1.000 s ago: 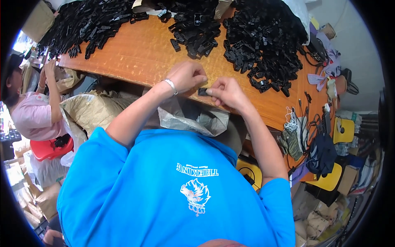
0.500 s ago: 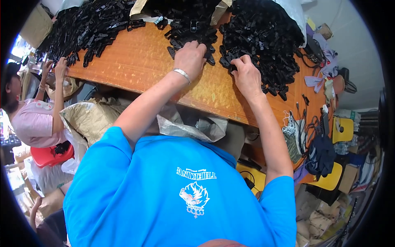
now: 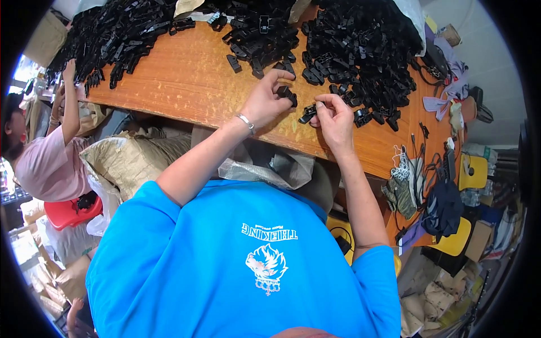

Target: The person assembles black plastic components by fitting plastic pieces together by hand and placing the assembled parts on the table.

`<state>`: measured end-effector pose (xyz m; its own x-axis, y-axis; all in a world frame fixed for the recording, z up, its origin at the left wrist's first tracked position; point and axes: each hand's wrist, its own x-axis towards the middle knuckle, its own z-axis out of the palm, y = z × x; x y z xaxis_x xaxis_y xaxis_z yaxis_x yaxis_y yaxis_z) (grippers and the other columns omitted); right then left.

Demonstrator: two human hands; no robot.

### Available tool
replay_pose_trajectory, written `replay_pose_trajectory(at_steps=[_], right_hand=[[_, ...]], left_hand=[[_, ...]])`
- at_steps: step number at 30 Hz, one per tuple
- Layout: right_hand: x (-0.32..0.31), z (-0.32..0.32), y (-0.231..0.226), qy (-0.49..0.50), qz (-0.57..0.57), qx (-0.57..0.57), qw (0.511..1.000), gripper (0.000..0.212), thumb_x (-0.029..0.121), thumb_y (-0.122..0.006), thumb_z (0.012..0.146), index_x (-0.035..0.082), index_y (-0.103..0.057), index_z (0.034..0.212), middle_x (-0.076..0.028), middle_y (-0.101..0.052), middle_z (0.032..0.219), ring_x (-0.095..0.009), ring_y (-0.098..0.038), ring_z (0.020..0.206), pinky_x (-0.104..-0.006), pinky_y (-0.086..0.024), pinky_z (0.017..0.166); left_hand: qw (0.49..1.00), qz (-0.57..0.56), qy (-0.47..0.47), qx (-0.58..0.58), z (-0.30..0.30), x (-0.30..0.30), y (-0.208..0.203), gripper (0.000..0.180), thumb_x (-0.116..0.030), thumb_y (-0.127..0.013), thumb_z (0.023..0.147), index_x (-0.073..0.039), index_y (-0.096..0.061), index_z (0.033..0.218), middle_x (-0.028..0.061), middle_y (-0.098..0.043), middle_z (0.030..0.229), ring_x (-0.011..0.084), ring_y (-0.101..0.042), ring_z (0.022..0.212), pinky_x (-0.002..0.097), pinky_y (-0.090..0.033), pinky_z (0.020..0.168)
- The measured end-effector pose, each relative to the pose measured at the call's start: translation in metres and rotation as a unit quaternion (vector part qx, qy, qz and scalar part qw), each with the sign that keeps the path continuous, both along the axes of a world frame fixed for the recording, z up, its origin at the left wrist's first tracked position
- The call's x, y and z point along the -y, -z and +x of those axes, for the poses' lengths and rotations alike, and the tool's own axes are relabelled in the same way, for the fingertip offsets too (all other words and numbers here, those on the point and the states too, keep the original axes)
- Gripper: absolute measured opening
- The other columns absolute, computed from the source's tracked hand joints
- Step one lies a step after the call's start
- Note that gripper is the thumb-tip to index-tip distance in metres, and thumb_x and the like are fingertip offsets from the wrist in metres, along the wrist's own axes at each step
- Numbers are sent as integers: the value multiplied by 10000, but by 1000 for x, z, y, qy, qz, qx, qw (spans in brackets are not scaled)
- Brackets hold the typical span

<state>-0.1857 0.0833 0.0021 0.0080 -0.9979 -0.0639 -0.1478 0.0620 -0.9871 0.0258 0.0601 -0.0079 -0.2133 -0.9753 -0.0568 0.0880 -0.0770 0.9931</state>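
Observation:
My left hand, with a bracelet at its wrist, has thumb and fingers curled around a small black plastic clip part above the table's front edge. Just to the right, my right hand pinches another black clip between thumb and fingertips; a bit of metal seems to glint on it. The two pieces are close together but apart. Beyond my left hand lies a pile of black clip parts. A larger pile of black clips, some with shiny metal, spreads beyond my right hand.
The brown wooden table bears a third black heap at the far left, where a co-worker in pink reaches in. Cables and a dark cloth bag lie at right. An open sack hangs below the front edge.
Both hands have drawn back from the piles toward me and closer together, each now with a black clip piece in its fingers. The co-worker's arm has shifted.

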Motion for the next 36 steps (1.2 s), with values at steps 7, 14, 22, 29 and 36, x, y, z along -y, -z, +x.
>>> replay_pose_trajectory(at_steps=[7, 14, 22, 29, 36], right_hand=[[-2, -8, 7, -8, 15, -20, 1000, 110, 62, -680, 1041, -43, -697, 1068, -45, -713, 911, -93, -711, 691, -238, -589, 611], [-5, -14, 0, -21, 87, 87, 992, 157, 53, -726, 1015, -43, -715, 1140, -45, -735, 931, -97, -728, 789, -238, -627, 719], [-4, -17, 7, -116, 17, -48, 992, 221, 5, -755, 983, -29, -712, 1197, -8, -717, 916, -72, -681, 786, -231, -596, 746], [-5, -9, 2, -110, -103, -220, 964, 222, 84, -796, 947, -29, -722, 1124, -94, -712, 916, -175, -683, 777, -308, -567, 713], [-8, -15, -27, -139, -63, -322, 934, 241, 155, -820, 917, -21, -728, 1053, -177, -733, 972, -351, -724, 869, -432, -570, 796]], left_hand=[[986, 111, 98, 78, 2, -5, -6, 421, 38, -655, 866, -36, -657, 1281, 144, -691, 1143, 200, -689, 1002, 351, -579, 847], [904, -245, 42, 349, 5, -19, -3, 345, 47, -644, 896, -24, -666, 1233, 224, -662, 1139, 423, -688, 1026, 467, -569, 887], [892, -214, 57, 395, 10, -5, -5, 210, -19, -704, 900, -49, -694, 1108, 177, -671, 1095, 416, -680, 1012, 474, -565, 875], [854, -190, 36, 482, 8, -15, -24, 194, -126, -709, 918, -99, -772, 1100, 165, -672, 1116, 391, -686, 1022, 474, -564, 897], [875, -163, 59, 452, 21, -13, -27, 296, -97, -690, 902, -78, -745, 1192, 186, -663, 1152, 401, -681, 1068, 475, -561, 947]])
